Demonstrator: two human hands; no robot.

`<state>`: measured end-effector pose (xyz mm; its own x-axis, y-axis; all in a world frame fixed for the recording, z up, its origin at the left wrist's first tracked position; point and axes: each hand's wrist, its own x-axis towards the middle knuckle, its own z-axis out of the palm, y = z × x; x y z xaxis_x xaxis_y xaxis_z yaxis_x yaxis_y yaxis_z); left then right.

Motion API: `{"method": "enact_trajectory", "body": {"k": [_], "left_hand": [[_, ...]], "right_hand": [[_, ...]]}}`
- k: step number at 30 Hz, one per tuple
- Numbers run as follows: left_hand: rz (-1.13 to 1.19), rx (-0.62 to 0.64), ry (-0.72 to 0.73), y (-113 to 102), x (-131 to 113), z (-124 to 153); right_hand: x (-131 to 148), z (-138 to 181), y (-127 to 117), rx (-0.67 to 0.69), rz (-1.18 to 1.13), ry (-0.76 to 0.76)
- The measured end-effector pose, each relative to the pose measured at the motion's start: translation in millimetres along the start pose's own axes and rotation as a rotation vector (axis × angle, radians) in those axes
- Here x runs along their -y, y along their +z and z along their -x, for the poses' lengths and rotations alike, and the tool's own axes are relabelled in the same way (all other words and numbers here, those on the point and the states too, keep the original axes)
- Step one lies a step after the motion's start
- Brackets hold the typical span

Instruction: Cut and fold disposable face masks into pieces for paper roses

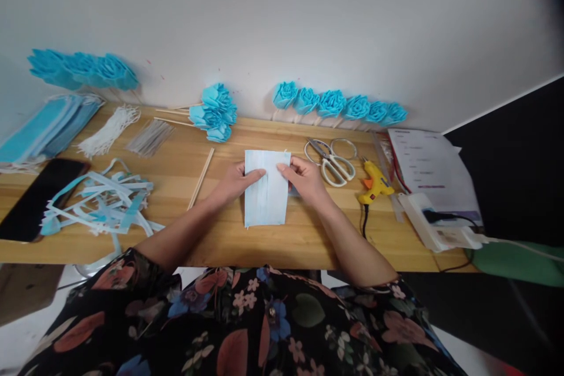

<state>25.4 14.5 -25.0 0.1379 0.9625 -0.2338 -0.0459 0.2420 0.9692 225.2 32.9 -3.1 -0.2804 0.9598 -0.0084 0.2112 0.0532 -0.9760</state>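
Observation:
A pale blue face mask (pixel 266 202) is held upright, its long side vertical, above the middle of the table. My left hand (pixel 235 181) pinches its left edge, thumb on the near face and fingers behind. On the opposite edge my right hand (pixel 307 178) grips in the same way, thumb across the upper right part. No ear loops show on this mask. Right of my right hand lie white-handled scissors (pixel 335 167). Two thin wooden sticks (pixel 201 179) rest left of my left hand.
Blue paper-like flowers (pixel 331 104) on sticks line the wall, with a bunch (pixel 215 113) lying nearer the middle. Left are stacked masks (pixel 53 126), white cords (pixel 110 131), wires (pixel 150 137), cut strips (pixel 103 200) and a phone (pixel 33 202). Right are a yellow glue gun (pixel 374 182) and a power strip (pixel 434 223).

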Motion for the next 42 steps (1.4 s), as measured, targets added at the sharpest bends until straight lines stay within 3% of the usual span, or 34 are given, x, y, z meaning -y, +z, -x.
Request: {"method": "enact_trajectory", "body": {"k": [11, 26, 32, 37, 42], "left_hand": [[-0.005, -0.059, -0.006, -1.4, 0.9, -2.3], [0.097, 0.026, -0.038, -0.2, 0.6, 0.4], [0.095, 0.080, -0.023, -1.1, 1.1, 1.3], [0.117, 0.040, -0.060, -0.9, 5.4, -0.3], [0.158, 0.050, -0.082, -0.7, 5.7, -1.5]], "right_hand": [[-6.8, -3.7, -0.3, 0.009, -0.089, 0.006], [-7.8, -3.0, -2.8, 0.004, -0.121, 0.028], [-6.1, -1.0, -0.9, 0.065, -0.192, 0.100], [-5.8, -0.8, -1.8, 0.104, -0.195, 0.089], [-1.0, -2.6, -4.0, 0.048, -0.192, 0.049]]}}
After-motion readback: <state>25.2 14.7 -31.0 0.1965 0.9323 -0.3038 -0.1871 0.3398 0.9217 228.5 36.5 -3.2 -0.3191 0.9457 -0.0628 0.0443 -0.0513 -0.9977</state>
